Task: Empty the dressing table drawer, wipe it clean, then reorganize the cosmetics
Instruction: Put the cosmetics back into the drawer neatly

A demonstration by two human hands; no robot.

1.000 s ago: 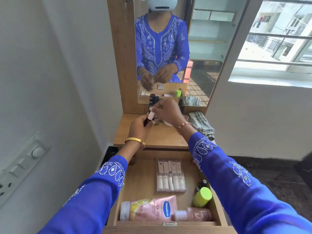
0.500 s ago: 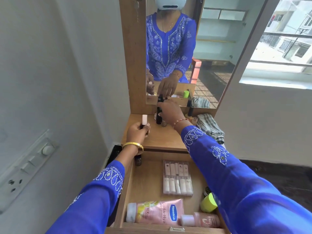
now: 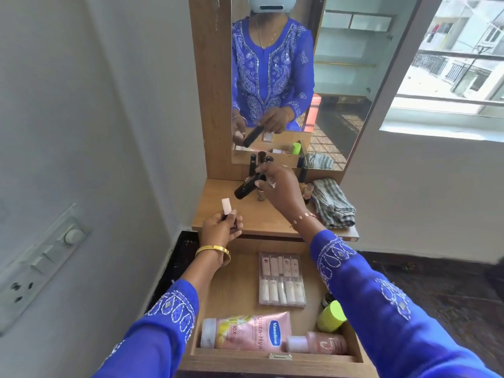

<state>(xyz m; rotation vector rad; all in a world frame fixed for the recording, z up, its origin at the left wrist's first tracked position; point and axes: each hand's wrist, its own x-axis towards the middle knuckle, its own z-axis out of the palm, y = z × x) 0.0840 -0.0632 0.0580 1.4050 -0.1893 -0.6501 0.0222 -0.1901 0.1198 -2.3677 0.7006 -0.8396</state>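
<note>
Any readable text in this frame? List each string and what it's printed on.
"Vaseline": blue oval logo on the pink tube lying in the drawer.
"Gluta-Hya": along the same tube, its first letter partly cut off.
"10X": near the tube's cap end, small but legible.
Clear case of small vials: markings too small to read.
Pink bottle at the drawer front: label blurred, unreadable.

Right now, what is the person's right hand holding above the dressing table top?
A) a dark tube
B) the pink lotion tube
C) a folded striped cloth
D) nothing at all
A: the right hand grips a dark tube, tilted above the table top. The striped cloth lies untouched beside it, and the pink lotion tube lies in the drawer.
</note>
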